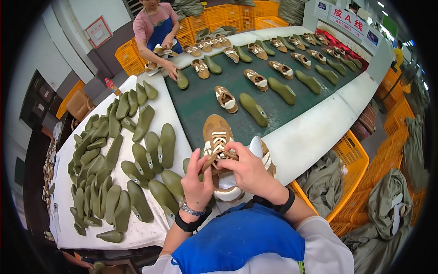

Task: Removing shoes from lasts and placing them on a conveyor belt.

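Note:
In front of me is a brown and white sneaker (218,125), toe pointing away, with white laces across its top. My left hand (196,180) pinches the left side of its collar opening. The right side of the same opening is between the fingers of my right hand (248,169). Below my hands the shoe's pale inside and heel show. A second white and brown sneaker (265,153) lies just right of it, partly behind my right hand. Left of my left hand, several green shoe lasts (167,145) lie on the white table (132,182).
A green conveyor belt (194,102) carries sneakers and lasts in rows. Across it, a co-worker (157,27) in a blue apron touches a last (182,80). A yellow crate (351,157) with grey-green cloth (321,182) stands at my right. A white ledge (315,134) edges the belt.

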Demonstrator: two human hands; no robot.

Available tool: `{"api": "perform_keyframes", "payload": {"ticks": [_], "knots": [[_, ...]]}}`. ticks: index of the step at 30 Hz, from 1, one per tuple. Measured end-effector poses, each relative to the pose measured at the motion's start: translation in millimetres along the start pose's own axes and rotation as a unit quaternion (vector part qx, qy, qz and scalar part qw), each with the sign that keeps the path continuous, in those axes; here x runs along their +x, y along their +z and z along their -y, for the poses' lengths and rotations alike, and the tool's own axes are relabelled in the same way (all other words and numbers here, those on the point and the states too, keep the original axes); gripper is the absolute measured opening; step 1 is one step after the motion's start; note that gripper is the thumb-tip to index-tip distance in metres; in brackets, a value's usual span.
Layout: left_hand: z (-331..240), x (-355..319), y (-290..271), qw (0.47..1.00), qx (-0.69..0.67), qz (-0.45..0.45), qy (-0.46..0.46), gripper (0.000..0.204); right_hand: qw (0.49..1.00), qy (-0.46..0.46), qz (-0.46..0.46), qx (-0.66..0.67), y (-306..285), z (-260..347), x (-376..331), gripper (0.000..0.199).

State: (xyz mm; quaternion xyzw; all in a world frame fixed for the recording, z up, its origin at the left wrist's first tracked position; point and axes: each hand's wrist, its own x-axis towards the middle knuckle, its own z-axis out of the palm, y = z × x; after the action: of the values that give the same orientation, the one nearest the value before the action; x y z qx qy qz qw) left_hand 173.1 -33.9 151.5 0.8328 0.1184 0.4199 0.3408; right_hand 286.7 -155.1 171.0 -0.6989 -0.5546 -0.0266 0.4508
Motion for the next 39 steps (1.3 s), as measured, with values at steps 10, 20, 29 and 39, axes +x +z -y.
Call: {"api": "perform_keyframes", "payload": {"ticks": [10, 20, 29, 39], "knots": [[41.7, -1.4, -8.2, 0.991, 0.097, 0.028, -0.082, 0.055, 0.999, -0.015, 0.048, 0.008, 21.6, -13.8, -0.7, 0.02], [68.1, -16.0, -28.2, 0.985, 0.124, 0.039, -0.117, 0.047, 0.96, 0.009, 0.279, 0.007, 50.1, -37.1, 22.8, 0.028], [231.2, -8.0, -103.9, 0.889, 0.365, 0.151, -0.231, 0.056, 0.963, 0.267, 0.026, -0.008, -20.6, -107.8, 18.0, 0.029], [303.1, 78.7, -7.4, 0.818, 0.388, 0.298, -0.301, 0.059, 0.863, 0.372, -0.063, -0.335, -66.6, -227.0, -151.5, 0.029]]}}
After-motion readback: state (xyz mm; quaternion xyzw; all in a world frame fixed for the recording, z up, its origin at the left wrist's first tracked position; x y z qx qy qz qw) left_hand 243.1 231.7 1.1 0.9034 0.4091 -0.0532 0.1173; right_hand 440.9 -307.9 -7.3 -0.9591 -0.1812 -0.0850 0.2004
